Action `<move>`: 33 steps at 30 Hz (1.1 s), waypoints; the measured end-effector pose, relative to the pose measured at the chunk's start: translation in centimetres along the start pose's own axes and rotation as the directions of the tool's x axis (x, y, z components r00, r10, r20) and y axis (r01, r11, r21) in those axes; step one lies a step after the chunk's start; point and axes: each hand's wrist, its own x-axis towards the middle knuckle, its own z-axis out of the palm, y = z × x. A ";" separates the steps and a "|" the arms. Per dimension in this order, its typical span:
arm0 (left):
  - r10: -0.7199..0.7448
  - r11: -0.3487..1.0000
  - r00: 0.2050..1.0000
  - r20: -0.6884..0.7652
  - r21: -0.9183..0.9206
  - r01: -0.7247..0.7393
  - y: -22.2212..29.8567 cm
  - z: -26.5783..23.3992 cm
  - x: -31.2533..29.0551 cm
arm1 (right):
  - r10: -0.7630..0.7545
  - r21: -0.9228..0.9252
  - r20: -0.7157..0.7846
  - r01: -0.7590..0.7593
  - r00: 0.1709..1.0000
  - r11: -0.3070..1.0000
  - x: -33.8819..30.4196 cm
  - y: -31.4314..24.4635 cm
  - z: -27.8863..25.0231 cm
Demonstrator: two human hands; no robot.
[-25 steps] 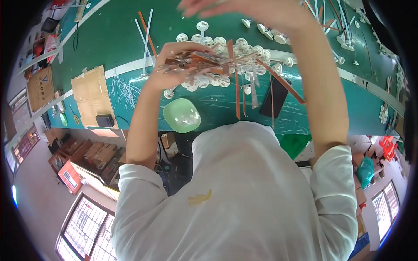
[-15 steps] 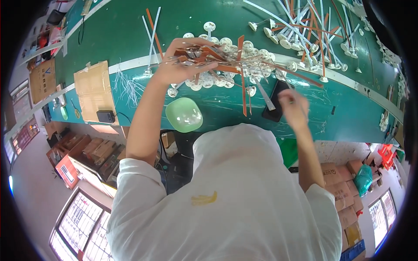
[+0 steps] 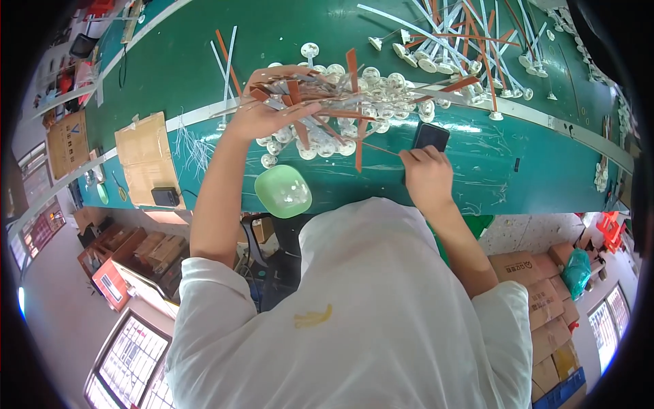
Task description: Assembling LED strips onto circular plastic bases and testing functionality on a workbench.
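A splayed bundle of flat brown and silvery strips (image 3: 294,91) is grasped by the left hand (image 3: 256,121); the right hand (image 3: 430,176) is curled, its hold unclear.

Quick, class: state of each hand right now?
Left hand: closed around a bundle of strips.
Right hand: curled by the phone; whether it pinches a thin strip cannot be told.

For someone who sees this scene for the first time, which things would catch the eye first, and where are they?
Probably the big bunch of brown and silvery strips in the left hand, fanning out over a cluster of round white pieces on the green table. Next might come the pale green bowl near the table's near edge, and the loose pile of strips with round white ends at the upper right.
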 end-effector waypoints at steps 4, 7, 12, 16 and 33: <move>-0.026 0.999 0.993 0.111 0.044 0.021 0.7 0.0 0.9 | -0.079 -0.059 -0.033 0.077 0.996 0.995 0.7 0.3 -2.7; 0.004 1.000 0.998 0.064 -0.029 -0.002 0.3 0.1 0.4 | -0.185 0.111 0.071 0.177 0.980 0.978 1.1 0.6 -4.9; 0.018 0.998 0.993 0.119 0.052 -0.024 0.5 0.0 0.8 | -0.079 0.116 0.125 0.064 0.989 0.991 2.2 -2.2 -9.8; 0.069 0.997 0.992 0.108 0.025 -0.072 -0.3 0.0 0.5 | 0.077 0.031 0.200 -0.085 0.977 0.996 3.1 -4.4 -12.6; 0.231 0.929 0.953 0.199 0.246 -0.276 -1.2 -0.9 1.4 | 0.116 0.101 0.159 -0.133 0.981 0.986 0.5 -1.3 -14.6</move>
